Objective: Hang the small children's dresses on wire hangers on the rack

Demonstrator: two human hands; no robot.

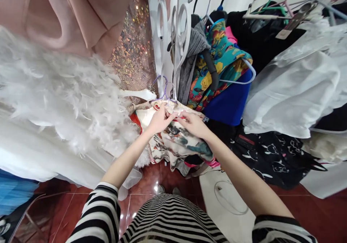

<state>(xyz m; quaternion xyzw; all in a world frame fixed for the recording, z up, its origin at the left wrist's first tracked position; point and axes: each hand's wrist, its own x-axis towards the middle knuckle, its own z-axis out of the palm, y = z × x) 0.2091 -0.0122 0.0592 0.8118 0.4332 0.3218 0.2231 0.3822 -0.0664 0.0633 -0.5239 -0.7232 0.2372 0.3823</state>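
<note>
A cream garment with a dark and orange print (176, 140) hangs in front of me. A purple hanger (165, 87) shows its hook above the garment's top edge, against a white metal frame. My left hand (159, 120) is closed on the cloth near the neckline, thumb pointing right. Close beside it, my right hand (193, 124) pinches the same cloth near a red strip of trim. The fingertips of both hands nearly meet, and part of the cloth between them is hidden. Behind my left hand, more light cloth with an orange-red edge (136, 122) sticks out.
White feathered clothing (73, 102) and a pink satin garment (89, 15) hang at left. To the right hang a teal floral garment (214, 66), a blue one (230, 104) and a white one (295, 87). A white board (227, 207) lies on the red tiled floor (146, 181).
</note>
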